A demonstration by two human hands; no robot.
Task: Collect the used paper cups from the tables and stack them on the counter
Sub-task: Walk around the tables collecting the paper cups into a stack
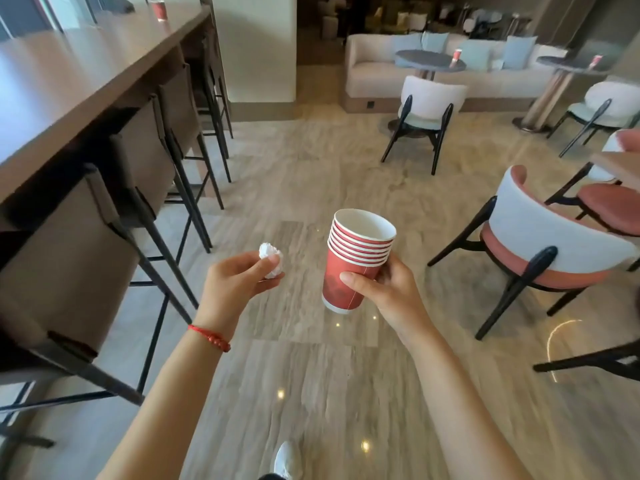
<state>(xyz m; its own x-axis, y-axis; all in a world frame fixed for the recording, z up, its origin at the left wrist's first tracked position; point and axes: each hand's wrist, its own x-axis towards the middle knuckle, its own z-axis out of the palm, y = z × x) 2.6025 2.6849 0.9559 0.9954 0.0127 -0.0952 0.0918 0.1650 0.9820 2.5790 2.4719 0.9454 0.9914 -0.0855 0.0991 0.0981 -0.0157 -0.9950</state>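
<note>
My right hand [388, 289] grips a stack of several nested red paper cups [349, 265], held upright above the floor. A crumpled white napkin [271, 258] is pinched in the fingers of my left hand [235, 282], just left of the stack. One red cup [160, 10] stands at the far end of the long wooden counter [69, 84] on the left. Two more red cups stand far off: one cup [457, 57] on a round dark table [429, 60], another cup [596, 61] on a second round table [568, 64].
Bar stools [145, 161] line the counter's near side on the left. Armchairs [540, 244] stand to the right, another chair [426, 105] in front of the sofa [374, 71]. Tiled floor stretches ahead between them. My shoe [287, 460] shows at the bottom.
</note>
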